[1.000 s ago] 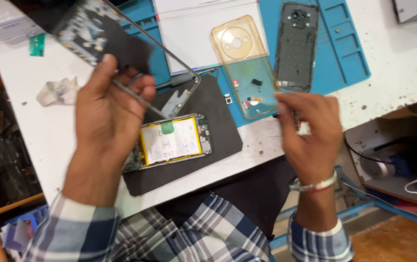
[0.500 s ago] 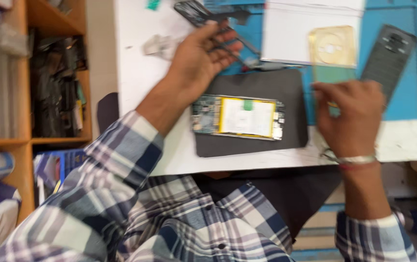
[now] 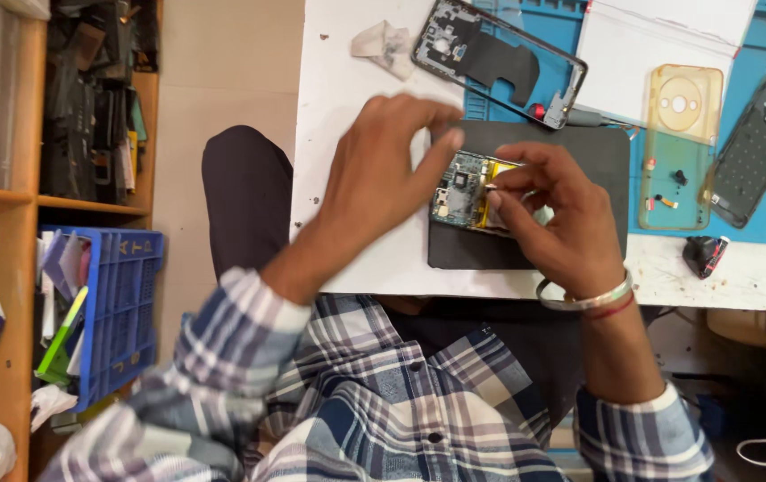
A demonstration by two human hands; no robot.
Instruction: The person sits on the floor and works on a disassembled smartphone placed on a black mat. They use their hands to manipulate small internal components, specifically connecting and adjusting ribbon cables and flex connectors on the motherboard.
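Head view, steeply downward (close)

Left hand (image 3: 381,174) arched, fingers spread downward; right hand (image 3: 554,214) curled, fingertips pinched together

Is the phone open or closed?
Open. The phone shows its circuit board and yellow battery; its back cover lies apart on the blue mat.

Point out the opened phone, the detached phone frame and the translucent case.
opened phone (image 3: 461,189), head view, exposed circuit board.
detached phone frame (image 3: 490,55), head view, dark inner plate.
translucent case (image 3: 679,152), head view, middle.
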